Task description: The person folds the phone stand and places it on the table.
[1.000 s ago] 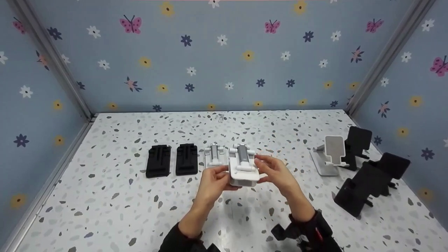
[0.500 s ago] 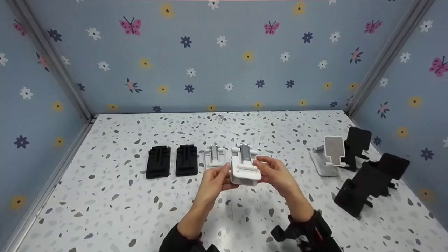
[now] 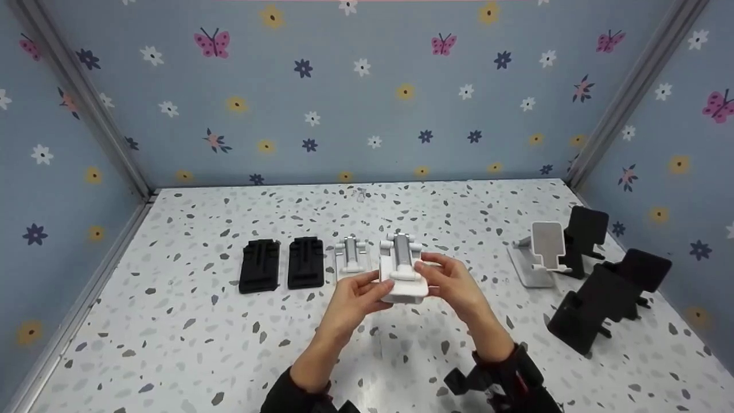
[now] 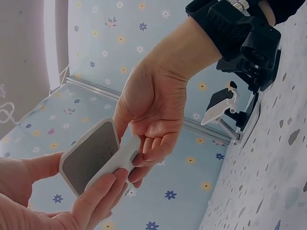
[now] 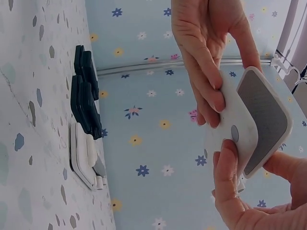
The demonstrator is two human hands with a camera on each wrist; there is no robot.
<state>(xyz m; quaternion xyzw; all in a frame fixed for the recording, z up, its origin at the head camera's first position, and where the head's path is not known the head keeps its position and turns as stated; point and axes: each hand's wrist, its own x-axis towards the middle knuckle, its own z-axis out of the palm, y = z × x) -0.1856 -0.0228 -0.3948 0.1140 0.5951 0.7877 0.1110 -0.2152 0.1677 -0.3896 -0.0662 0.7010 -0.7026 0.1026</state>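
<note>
The left hand (image 3: 356,298) pinches a white phone stand (image 3: 403,269) at its nine o'clock side, thumb on top near the front edge; the right hand (image 3: 453,287) pinches it at three o'clock, fingers curled around the side. The stand is held up off the table (image 3: 172,344), and the wrist views show its grey-faced plate (image 5: 264,115) angled apart from the white base (image 5: 240,120). Just beside it, at nine o'clock, lies a folded white stand (image 3: 351,255), then two folded black stands (image 3: 307,262) farther along. Well apart at three o'clock, an unfolded white stand (image 3: 547,246) has a black stand (image 3: 589,229) at its two o'clock. Toward its five o'clock are more black stands (image 3: 602,292), probably two or three; overlap makes counting hard.
</note>
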